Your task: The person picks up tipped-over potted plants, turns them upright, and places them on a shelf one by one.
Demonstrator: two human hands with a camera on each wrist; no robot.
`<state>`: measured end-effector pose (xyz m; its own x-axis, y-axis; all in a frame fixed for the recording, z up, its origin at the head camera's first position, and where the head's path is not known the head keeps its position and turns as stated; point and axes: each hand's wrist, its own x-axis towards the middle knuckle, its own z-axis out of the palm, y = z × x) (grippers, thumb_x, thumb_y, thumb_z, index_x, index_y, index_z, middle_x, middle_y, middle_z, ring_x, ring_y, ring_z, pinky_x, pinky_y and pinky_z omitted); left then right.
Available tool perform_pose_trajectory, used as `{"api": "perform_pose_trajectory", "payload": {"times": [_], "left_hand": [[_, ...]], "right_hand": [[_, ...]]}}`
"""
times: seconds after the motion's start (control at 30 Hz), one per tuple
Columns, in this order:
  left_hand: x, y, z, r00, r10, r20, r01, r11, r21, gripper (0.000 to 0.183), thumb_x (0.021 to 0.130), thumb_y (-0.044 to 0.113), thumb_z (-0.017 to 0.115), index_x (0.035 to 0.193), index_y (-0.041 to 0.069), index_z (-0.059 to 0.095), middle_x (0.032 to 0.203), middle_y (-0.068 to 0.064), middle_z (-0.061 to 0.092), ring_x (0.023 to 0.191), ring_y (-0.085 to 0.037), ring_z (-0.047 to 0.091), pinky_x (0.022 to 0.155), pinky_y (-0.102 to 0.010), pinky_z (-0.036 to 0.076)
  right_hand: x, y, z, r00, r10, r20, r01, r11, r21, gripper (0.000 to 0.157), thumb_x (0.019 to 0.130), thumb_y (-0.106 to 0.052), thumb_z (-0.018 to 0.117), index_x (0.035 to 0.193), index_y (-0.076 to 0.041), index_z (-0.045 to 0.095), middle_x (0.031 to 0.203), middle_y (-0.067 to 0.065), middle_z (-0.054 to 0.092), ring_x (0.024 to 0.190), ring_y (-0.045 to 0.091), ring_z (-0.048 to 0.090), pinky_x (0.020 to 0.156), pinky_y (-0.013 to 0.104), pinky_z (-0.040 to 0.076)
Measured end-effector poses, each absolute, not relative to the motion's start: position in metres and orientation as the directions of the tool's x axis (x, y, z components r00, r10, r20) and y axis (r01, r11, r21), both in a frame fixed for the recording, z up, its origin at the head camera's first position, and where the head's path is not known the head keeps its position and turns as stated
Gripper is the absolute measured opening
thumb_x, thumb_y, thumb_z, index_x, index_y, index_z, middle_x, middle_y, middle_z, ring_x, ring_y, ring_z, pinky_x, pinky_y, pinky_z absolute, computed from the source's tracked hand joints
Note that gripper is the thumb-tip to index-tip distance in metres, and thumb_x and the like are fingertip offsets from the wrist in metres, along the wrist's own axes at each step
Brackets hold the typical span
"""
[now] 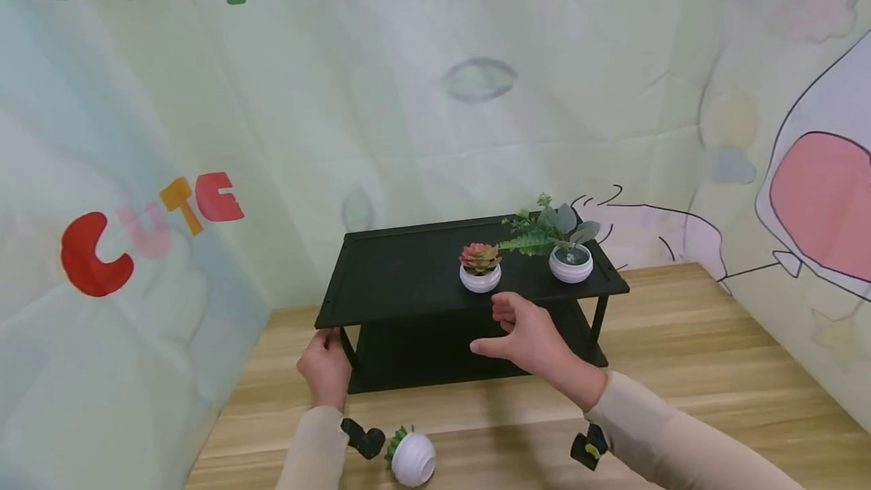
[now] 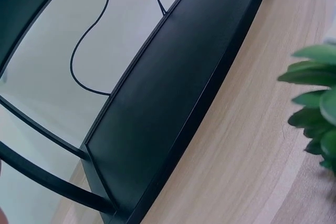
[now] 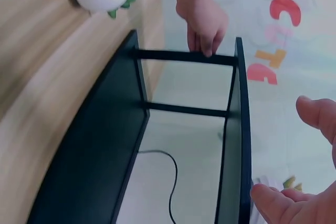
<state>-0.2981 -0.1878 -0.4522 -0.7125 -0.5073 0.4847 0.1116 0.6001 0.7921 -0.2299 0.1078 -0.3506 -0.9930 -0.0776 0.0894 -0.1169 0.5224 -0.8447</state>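
Observation:
A black two-tier shelf rack [image 1: 401, 271] stands on the wooden table. My left hand [image 1: 325, 369] grips its front left post; the right wrist view shows the fingers [image 3: 207, 45] on that post. In front of the upper tier is my right hand [image 1: 534, 339], thumb and fingers apart with nothing between them. Just beyond its fingertips, a reddish succulent in a white pot [image 1: 479, 278] stands upright near the tier's front edge. Farther right on the same tier is a leafy green plant in a white pot [image 1: 570, 263].
Another white pot with a green succulent [image 1: 413, 460] lies on its side on the table [image 1: 680, 354], in front of the rack near my left wrist. A printed cloth backdrop [image 1: 408, 134] hangs behind and at both sides. A thin black line [image 2: 79, 45] shows behind the rack.

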Motion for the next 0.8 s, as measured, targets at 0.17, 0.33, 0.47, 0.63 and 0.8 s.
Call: {"api": "perform_pose_trajectory", "payload": {"times": [0.17, 0.33, 0.47, 0.63, 0.8], "left_hand": [[-0.298, -0.188, -0.452, -0.705, -0.51, 0.493, 0.112, 0.606, 0.787, 0.02, 0.092, 0.009, 0.055, 0.085, -0.005, 0.068, 0.086, -0.022, 0.069, 0.073, -0.035, 0.063, 0.066, -0.047, 0.046], [-0.299, -0.189, -0.453, -0.721, -0.507, 0.472, 0.101, 0.598, 0.795, 0.021, 0.093, 0.01, 0.054, 0.088, -0.004, 0.068, 0.089, -0.022, 0.069, 0.076, -0.035, 0.064, 0.067, -0.048, 0.047], [-0.3, -0.189, -0.455, -0.723, -0.506, 0.47, 0.1, 0.596, 0.797, 0.022, 0.093, 0.012, 0.054, 0.089, -0.004, 0.068, 0.089, -0.022, 0.069, 0.076, -0.035, 0.064, 0.066, -0.047, 0.046], [-0.301, -0.19, -0.456, -0.719, -0.504, 0.479, 0.115, 0.593, 0.797, 0.022, 0.093, 0.011, 0.054, 0.087, -0.004, 0.068, 0.088, -0.021, 0.069, 0.073, -0.033, 0.063, 0.065, -0.045, 0.046], [-0.301, -0.189, -0.456, -0.706, -0.508, 0.494, 0.129, 0.594, 0.794, 0.021, 0.092, 0.011, 0.055, 0.084, -0.004, 0.068, 0.085, -0.022, 0.069, 0.072, -0.034, 0.063, 0.065, -0.047, 0.046]], "right_hand": [[-0.221, 0.095, -0.36, -0.994, -0.075, 0.082, -0.109, 0.485, -0.868, 0.066, 0.068, -0.025, 0.082, 0.121, 0.0, 0.054, 0.116, 0.012, 0.061, 0.106, 0.027, 0.059, 0.09, 0.039, 0.046], [-0.214, 0.084, -0.371, -0.993, -0.1, 0.055, -0.095, 0.462, -0.882, 0.065, 0.067, -0.025, 0.083, 0.12, 0.001, 0.054, 0.111, 0.012, 0.062, 0.103, 0.027, 0.06, 0.089, 0.04, 0.046], [-0.208, 0.075, -0.381, -0.987, -0.155, 0.047, -0.115, 0.467, -0.877, 0.064, 0.069, -0.026, 0.081, 0.118, 0.003, 0.054, 0.109, 0.014, 0.062, 0.101, 0.029, 0.06, 0.087, 0.041, 0.047], [-0.202, 0.063, -0.393, -0.979, -0.204, 0.018, -0.111, 0.457, -0.883, 0.06, 0.069, -0.026, 0.081, 0.115, 0.004, 0.055, 0.106, 0.015, 0.062, 0.097, 0.03, 0.06, 0.084, 0.043, 0.048], [-0.197, 0.049, -0.407, -0.97, -0.239, -0.047, -0.059, 0.418, -0.907, 0.059, 0.07, -0.026, 0.08, 0.114, 0.004, 0.055, 0.105, 0.013, 0.061, 0.096, 0.028, 0.058, 0.082, 0.043, 0.048]]}}
